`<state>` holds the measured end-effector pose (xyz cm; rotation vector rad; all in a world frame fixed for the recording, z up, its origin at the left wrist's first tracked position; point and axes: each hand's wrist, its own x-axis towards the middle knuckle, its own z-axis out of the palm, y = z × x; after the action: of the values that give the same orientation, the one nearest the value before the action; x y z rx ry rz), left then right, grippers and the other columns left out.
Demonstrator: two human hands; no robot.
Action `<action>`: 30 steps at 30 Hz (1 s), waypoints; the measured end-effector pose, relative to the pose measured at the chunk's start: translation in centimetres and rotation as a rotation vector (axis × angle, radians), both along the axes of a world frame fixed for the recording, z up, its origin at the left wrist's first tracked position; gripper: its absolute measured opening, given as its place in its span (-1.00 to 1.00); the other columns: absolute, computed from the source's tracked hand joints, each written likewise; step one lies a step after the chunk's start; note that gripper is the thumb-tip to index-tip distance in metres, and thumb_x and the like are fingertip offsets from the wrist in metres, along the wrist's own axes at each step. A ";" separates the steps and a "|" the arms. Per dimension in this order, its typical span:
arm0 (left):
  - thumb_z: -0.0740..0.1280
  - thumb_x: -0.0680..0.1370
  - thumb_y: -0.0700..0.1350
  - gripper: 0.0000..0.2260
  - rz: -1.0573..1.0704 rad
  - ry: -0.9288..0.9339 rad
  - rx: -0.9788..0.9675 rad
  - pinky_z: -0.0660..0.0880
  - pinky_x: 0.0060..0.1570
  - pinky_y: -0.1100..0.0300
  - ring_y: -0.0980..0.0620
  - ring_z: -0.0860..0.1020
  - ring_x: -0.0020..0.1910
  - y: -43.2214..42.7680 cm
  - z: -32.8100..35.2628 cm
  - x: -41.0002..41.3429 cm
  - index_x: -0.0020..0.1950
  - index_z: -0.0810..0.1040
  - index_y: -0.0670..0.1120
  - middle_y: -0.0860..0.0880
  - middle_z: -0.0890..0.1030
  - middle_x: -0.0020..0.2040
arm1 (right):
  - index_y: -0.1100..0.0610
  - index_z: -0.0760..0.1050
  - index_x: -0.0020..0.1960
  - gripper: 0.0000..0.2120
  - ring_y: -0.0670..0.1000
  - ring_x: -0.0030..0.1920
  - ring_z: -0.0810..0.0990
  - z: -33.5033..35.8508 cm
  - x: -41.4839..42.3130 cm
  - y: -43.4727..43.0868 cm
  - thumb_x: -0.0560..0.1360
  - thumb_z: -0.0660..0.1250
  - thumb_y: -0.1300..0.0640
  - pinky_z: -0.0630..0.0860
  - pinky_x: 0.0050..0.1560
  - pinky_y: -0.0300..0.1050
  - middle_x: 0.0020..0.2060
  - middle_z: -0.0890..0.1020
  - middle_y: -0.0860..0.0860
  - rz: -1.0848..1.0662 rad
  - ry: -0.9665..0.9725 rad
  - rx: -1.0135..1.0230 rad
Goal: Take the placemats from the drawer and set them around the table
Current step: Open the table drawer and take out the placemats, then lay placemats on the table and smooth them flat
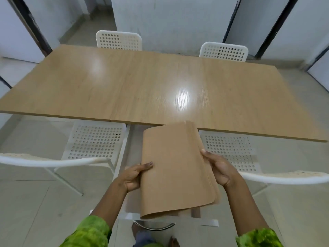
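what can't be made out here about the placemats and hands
- Placemat count: head view, the top sheet of the placemat stack covers the rest.
- Fingers of left hand and right hand: head view, hidden under the stack.
- Left end of the table: head view, cut by frame edge.

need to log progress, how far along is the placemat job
Done: the mats are out, in one stack. In hand: the left hand and right hand grip the stack's sides at the near edge of the table. Left: no mat lies on the table yet, so every place remains to be set.
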<state>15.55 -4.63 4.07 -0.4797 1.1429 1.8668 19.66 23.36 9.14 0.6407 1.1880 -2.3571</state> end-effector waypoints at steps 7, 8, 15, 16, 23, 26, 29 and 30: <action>0.63 0.11 -0.09 -0.25 0.065 0.157 0.035 0.63 -0.12 0.06 -0.06 0.67 -0.06 2.2 3.6 -1.5 0.24 0.51 -0.25 -0.15 0.67 0.02 | 0.29 0.59 0.01 -0.78 0.01 -0.23 0.71 6.8 -2.8 0.6 0.54 0.23 0.18 0.65 -0.20 -0.16 -0.18 0.71 0.13 0.057 0.253 0.213; 0.56 0.21 -0.11 -0.32 0.096 0.187 0.015 0.63 -0.09 0.07 -0.06 0.65 -0.05 2.4 4.6 -2.2 0.28 0.48 -0.26 -0.15 0.65 0.04 | 0.28 0.60 -0.01 -0.78 0.01 -0.25 0.70 7.7 -3.5 0.4 0.55 0.22 0.19 0.65 -0.24 -0.16 -0.21 0.71 0.12 0.044 0.266 0.261; 0.47 0.21 0.31 0.01 0.011 0.610 -0.391 0.34 0.36 -0.04 -0.03 0.34 0.39 4.6 11.1 -9.4 0.51 0.06 0.05 0.00 0.26 0.49 | 0.26 0.56 -0.13 -0.83 0.02 -0.33 0.60 11.5 -11.0 -3.7 0.54 0.21 0.28 0.56 -0.24 -0.14 -0.31 0.66 0.10 -0.059 0.432 0.546; 0.40 0.19 0.41 0.07 -0.032 0.675 -0.440 0.25 0.43 -0.04 -0.03 0.21 0.48 5.4 12.2 -10.1 0.54 -0.03 0.08 0.03 0.10 0.54 | 0.24 0.56 -0.17 -0.82 -0.02 -0.38 0.60 12.0 -11.9 -4.6 0.53 0.22 0.30 0.56 -0.30 -0.19 -0.37 0.66 0.05 -0.062 0.461 0.566; 0.24 0.40 0.35 -0.18 0.031 0.875 -0.294 0.33 0.39 0.04 0.10 0.28 0.43 8.1 16.2 -14.9 0.52 -0.09 0.16 0.14 0.15 0.51 | 0.19 0.54 -0.23 -0.81 -0.10 -0.44 0.52 13.6 -18.2 -9.3 0.53 0.24 0.28 0.47 -0.44 -0.28 -0.44 0.58 0.01 -0.106 0.549 0.647; 0.21 0.57 -0.16 -0.53 0.147 0.944 -0.264 0.50 0.11 0.21 0.17 0.49 0.18 7.0 16.7 -16.6 0.45 0.23 0.11 0.14 0.42 0.33 | 0.18 0.55 -0.23 -0.79 -0.11 -0.47 0.53 14.0 -20.4 -8.8 0.54 0.22 0.30 0.48 -0.41 -0.24 -0.47 0.61 -0.02 -0.091 0.537 0.634; 0.14 0.51 -0.40 -0.49 0.310 0.946 -0.352 0.47 0.21 0.13 0.04 0.51 0.24 5.1 16.1 -19.3 0.36 0.40 0.03 0.02 0.51 0.30 | 0.22 0.59 -0.20 -0.80 -0.05 -0.34 0.50 14.9 -23.6 -6.9 0.52 0.22 0.30 0.42 -0.25 -0.18 -0.33 0.59 0.04 -0.012 0.585 0.994; 0.14 0.52 -0.42 -0.48 0.363 0.910 -0.387 0.42 0.28 0.12 0.01 0.46 0.30 4.4 15.6 -20.3 0.43 0.34 -0.04 0.00 0.46 0.36 | 0.26 0.59 -0.16 -0.80 -0.03 -0.29 0.48 15.4 -24.8 -6.1 0.52 0.20 0.31 0.38 -0.23 -0.18 -0.28 0.59 0.06 0.037 0.619 1.165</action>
<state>-4.78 -0.28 19.67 -0.0023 2.1563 2.2537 -5.10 17.22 24.53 0.1489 2.8271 -1.6449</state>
